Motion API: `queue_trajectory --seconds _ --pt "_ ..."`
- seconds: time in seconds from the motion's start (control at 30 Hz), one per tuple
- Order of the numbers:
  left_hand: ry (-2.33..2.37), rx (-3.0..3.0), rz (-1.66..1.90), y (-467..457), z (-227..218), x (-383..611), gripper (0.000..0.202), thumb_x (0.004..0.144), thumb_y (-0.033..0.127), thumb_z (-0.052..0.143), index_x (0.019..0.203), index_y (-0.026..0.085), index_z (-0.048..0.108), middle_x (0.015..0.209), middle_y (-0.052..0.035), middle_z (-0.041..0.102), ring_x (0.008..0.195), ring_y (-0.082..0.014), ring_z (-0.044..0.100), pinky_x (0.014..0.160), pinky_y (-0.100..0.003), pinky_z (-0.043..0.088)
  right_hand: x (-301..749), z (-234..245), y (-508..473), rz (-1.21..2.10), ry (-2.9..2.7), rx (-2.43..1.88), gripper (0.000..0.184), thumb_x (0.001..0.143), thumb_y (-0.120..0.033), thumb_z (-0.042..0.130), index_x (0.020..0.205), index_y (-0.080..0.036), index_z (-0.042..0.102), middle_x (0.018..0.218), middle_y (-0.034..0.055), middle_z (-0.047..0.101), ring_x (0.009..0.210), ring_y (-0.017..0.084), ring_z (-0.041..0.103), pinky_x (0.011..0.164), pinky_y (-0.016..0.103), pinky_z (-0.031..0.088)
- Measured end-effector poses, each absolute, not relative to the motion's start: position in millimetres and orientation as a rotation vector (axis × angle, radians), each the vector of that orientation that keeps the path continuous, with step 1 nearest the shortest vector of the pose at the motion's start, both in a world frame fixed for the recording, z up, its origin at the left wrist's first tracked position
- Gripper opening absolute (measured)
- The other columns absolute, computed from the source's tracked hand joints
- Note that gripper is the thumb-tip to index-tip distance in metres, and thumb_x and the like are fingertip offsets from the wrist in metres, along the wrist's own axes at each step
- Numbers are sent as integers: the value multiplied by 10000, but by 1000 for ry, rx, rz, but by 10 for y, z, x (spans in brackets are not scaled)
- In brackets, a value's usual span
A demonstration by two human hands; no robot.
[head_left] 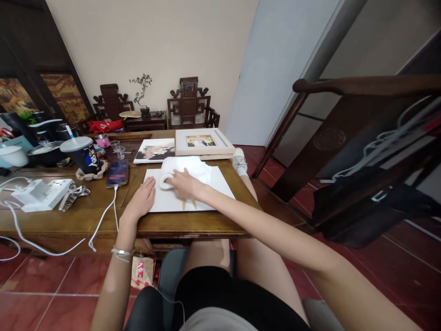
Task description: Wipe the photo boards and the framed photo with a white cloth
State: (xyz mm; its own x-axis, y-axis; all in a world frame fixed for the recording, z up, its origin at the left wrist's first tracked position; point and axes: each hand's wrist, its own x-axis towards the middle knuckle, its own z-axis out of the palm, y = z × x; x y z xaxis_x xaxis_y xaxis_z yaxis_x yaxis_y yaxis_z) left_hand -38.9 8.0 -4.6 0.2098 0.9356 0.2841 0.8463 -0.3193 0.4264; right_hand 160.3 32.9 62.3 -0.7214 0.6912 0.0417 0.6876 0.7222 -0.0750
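The left hand (pixel 143 197) lay flat, palm down, on the near left corner of a white board (pixel 220 188), fingers straight and closed on nothing. The right hand (pixel 184 184) rested on a white cloth (pixel 186 166) bunched on the board's far half. Its fingers curled over the cloth's rolled end, but I could not tell whether they gripped it or only pressed on it.

The board sat on the table (pixel 86 211) with its right corner close to the table's edge. Only 1 flat palm steadied it, so a hard push through the cloth could probably have slid it that way. 2 yellowish streaks (pixel 189 204) showed near its front edge, and dragging the cloth across them might have smeared them. Just beyond the cloth stood a framed picture (pixel 203 141) and a photo print (pixel 155 150), where a long forward stroke could have nudged them. The phone (pixel 117 173) and its cable (pixel 103 216) lay just beside the left wrist, easy to snag.
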Motion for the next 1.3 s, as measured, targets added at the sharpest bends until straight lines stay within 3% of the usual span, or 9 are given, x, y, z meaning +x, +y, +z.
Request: queue_trajectory --seconds 0.27,0.4,0.53,0.8,1.0,1.1,1.17,1.2,1.3 --pt "1726 2293 735 84 -43 -383 550 935 296 272 1382 40 465 1504 -178 403 1427 -256 331 1188 -450 249 1816 801 -427 115 -3064 -877 497 790 -4 426 1239 -123 602 1179 205 622 1182 317 540 989 495 384" --pt "1710 2305 711 60 -5 -375 562 937 307 270 1381 21 460 1504 -180 401 1433 -243 316 1197 -420 228 1928 977 -671 360 -3164 -744 460 783 -41 447 1176 -168 650 1063 157 672 961 271 636 811 361 456" --pt "1716 2284 711 59 -1 -390 557 936 326 286 1388 52 462 1513 -168 392 1438 -235 306 1199 -410 218 1970 1032 -649 514 -3141 -680 470 742 -46 457 1141 -169 674 939 125 702 877 252 640 691 296 431" --pt "1726 2293 741 87 -49 -402 552 938 321 270 1396 78 462 1512 -147 404 1428 -239 330 1191 -431 239 1816 897 -30 422 -2995 -743 490 713 -2 438 1117 -135 682 971 106 729 874 226 633 747 281 422" --pt "1667 2333 771 68 3 -382 568 942 347 269 1395 62 461 1500 -160 420 1426 -260 334 1184 -455 249 1602 872 471 330 -2931 -890 352 825 -41 466 1093 -138 674 1054 99 708 983 232 628 835 298 456" --pt "1669 2341 782 71 15 -380 566 936 333 278 1396 58 461 1486 -157 441 1417 -265 351 1179 -454 266 1523 881 583 320 -2930 -919 254 930 -219 539 1159 -149 622 1149 96 647 1018 227 617 876 390 507" --pt "1678 2340 793 77 13 -381 562 934 327 280 1391 62 469 1482 -155 448 1414 -267 356 1175 -459 275 1499 880 591 308 -2924 -940 355 926 -360 587 1222 -165 573 1221 93 595 1029 223 611 861 445 532" --pt "1675 2340 801 79 10 -380 556 934 327 280 1387 70 476 1481 -150 451 1414 -267 356 1173 -462 277 1497 876 576 300 -2917 -949 351 928 -356 584 1221 -164 574 1222 95 594 1029 222 611 861 443 531" --pt "1637 2347 828 78 9 -374 543 938 335 281 1379 96 492 1477 -136 461 1413 -260 359 1174 -455 278 1525 863 473 285 -2903 -958 252 912 -131 493 1115 -142 643 1066 106 672 988 228 625 835 338 486"
